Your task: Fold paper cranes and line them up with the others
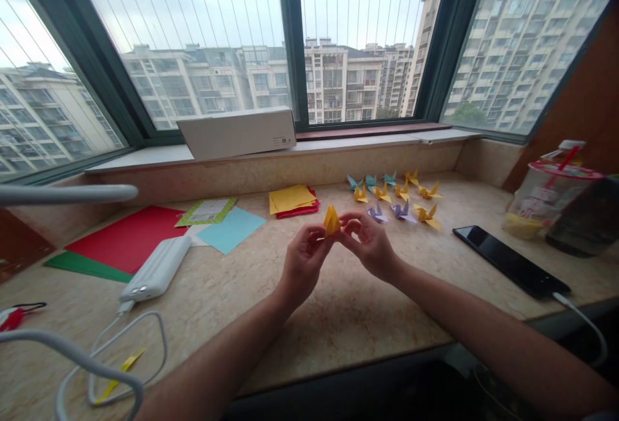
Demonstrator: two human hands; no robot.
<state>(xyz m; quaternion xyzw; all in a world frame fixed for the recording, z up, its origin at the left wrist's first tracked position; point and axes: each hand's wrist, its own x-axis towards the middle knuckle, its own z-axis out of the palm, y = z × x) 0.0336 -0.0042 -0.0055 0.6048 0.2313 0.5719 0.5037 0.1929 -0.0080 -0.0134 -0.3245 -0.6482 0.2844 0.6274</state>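
Observation:
A small piece of folded yellow paper (331, 220) is held upright above the counter, its narrow tip pointing up. My left hand (305, 254) pinches its left side and lower edge between thumb and fingers. On the other side my right hand (366, 242) grips the paper's right edge, thumb and forefinger closed on it. Just beyond the hands sits a stack of yellow and red paper squares (293, 202). Behind my right hand stand several folded paper cranes, among them a yellow crane (427, 215), a purple crane (402, 212) and a teal crane (354, 183).
A black phone (511, 261) with a cable and a plastic cup (536, 202) with a red straw are at right. At left lie a white power bank (157, 267), red paper (128, 240), light blue paper (233, 230) and a looped cable (162, 331). A white box (239, 134) rests on the sill.

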